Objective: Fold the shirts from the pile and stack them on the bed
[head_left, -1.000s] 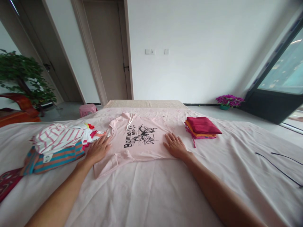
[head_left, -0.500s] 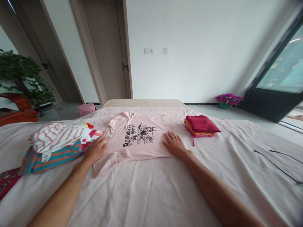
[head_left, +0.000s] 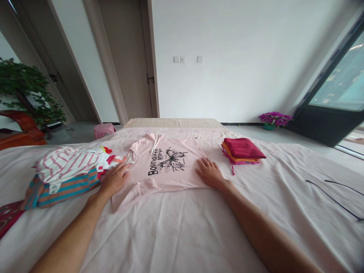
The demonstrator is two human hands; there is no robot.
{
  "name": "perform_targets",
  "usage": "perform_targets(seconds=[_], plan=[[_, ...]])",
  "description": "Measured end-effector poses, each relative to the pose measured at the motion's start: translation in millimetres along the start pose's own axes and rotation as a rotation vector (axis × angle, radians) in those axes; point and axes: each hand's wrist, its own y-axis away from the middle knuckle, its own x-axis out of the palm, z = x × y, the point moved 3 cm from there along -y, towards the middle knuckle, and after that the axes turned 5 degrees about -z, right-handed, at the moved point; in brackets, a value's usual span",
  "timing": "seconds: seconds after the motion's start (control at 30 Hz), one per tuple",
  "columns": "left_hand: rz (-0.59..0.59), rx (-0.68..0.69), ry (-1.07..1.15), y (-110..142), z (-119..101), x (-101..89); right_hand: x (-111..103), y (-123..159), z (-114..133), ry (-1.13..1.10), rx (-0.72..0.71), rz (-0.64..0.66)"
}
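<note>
A pale pink T-shirt lies spread on the sheet, its neck to the left and its hem to the right. It carries a black butterfly print and the words "Boundless energy". My left hand rests open near the collar, beside the pile of clothes. My right hand lies flat on the shirt's hem end, fingers spread. Left of the shirt is a loose heap with a red-and-white striped garment over a teal-and-brown striped one. To the right sits a folded stack topped by a dark red cloth.
Eyeglasses lie on the pale bedsheet at the right. A dark red item is at the left edge. Beyond the bed stand a pink stool, a leafy plant and a pot of purple flowers.
Both hands stay in nearly the same place on the shirt. The view has shifted very slightly; the clothes look unmoved.
</note>
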Motion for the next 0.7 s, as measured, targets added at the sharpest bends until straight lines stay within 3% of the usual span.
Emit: perform_targets(seconds=[0.7], plan=[[-0.015, 0.004, 0.027, 0.2, -0.4, -1.8, -1.7, -0.3, 2.1, 0.018, 0.001, 0.004]])
